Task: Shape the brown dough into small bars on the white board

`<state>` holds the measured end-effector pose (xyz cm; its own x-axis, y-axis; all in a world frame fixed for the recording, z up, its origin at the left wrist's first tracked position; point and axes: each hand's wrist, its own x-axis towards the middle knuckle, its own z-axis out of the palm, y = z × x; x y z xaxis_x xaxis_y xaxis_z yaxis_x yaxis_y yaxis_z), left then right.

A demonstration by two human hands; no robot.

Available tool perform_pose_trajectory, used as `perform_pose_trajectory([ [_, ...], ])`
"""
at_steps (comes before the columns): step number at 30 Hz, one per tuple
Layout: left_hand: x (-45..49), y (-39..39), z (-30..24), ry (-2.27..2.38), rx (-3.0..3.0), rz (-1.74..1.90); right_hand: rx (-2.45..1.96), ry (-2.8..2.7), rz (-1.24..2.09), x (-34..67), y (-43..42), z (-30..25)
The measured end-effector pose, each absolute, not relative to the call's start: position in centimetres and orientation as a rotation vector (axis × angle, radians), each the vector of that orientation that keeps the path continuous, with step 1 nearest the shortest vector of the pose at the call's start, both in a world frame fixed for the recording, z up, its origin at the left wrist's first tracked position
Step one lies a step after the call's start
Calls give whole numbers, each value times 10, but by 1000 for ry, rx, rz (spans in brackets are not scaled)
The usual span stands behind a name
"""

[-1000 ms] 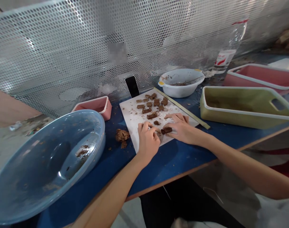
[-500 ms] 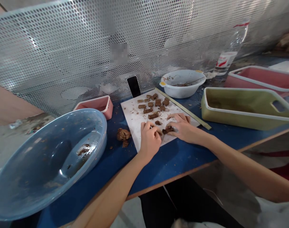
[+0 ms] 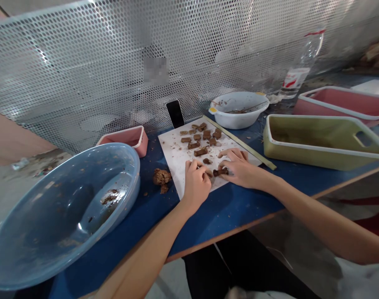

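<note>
My right hand (image 3: 239, 168) rests on a white sheet (image 3: 173, 151), its thumb and fingers closed around one end of a short, dark brown, clay-like roll (image 3: 220, 171). Just left of that roll, my left hand (image 3: 197, 181) has its fingers curled in a pinch over the sheet; what lies under them is hidden. A small dark lump (image 3: 207, 161) sits beyond the fingertips. Farther up the sheet lie several brown blocks (image 3: 207, 135) and a longer roll (image 3: 201, 152), among crumbs. A large crumbly brown lump (image 3: 161, 177) sits left of the sheet.
A large blue basin (image 3: 131, 162) leans at the left, by a small pink bin (image 3: 142, 141). A phone (image 3: 175, 114) stands behind the sheet. At right are a flat strip (image 3: 242, 143), a white basin (image 3: 239, 120), a green bin (image 3: 320, 155), a pink bin (image 3: 304, 109) and a bottle (image 3: 297, 79).
The dark roll at my right fingertips shows a little more clearly, its left end apart from my left hand. Both hands have hardly moved.
</note>
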<state>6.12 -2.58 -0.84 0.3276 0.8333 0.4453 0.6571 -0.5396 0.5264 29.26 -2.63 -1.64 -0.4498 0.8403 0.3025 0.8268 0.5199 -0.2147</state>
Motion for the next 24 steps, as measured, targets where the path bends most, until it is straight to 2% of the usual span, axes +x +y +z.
perform_pose_trajectory([
  [11, 61, -23, -12, 1320, 2299, 1049, -1297, -2374, -73, 290, -28, -21],
  [24, 61, -19, -14, 1357, 2237, 1071, -1255, -2317, -74, 287, -35, -15],
])
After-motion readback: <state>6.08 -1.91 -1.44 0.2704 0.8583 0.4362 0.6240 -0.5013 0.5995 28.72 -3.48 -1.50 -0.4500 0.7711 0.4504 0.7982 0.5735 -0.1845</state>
